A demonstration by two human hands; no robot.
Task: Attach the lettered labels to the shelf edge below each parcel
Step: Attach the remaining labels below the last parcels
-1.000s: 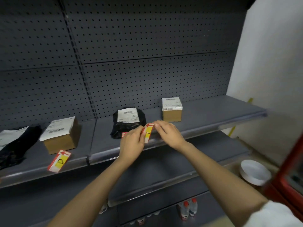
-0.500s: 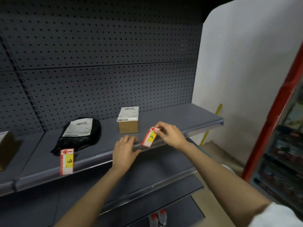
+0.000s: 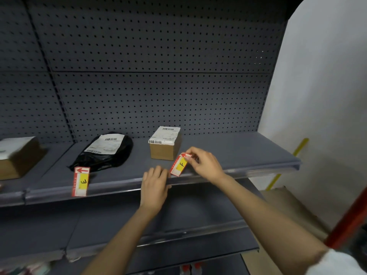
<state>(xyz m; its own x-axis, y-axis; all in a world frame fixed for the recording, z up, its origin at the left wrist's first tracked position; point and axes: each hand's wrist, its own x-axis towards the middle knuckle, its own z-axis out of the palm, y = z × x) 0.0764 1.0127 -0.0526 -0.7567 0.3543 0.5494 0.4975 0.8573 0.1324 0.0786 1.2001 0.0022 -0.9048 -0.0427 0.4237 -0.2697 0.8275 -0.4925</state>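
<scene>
My right hand (image 3: 204,162) pinches the top of the red, white and yellow label marked F (image 3: 179,164), tilted against the shelf edge (image 3: 238,172) just below the small cardboard parcel (image 3: 165,142). My left hand (image 3: 155,185) rests flat on the shelf edge to the left of that label, fingers touching the lip. The label marked E (image 3: 81,181) hangs on the edge below the black bag parcel (image 3: 105,151). A larger cardboard parcel (image 3: 17,153) sits at the far left, partly cut off.
A grey pegboard back wall (image 3: 149,76) rises behind the shelf. Lower shelves (image 3: 178,231) lie beneath. A white wall (image 3: 317,96) closes the right side, with a yellow stick (image 3: 297,149) and a red post (image 3: 349,217). Bottles (image 3: 190,268) stand at the bottom.
The view has swung to the right. My right hand carried the F label from beside the black bag to the edge below the small box. My left hand let go and dropped to the shelf lip.
</scene>
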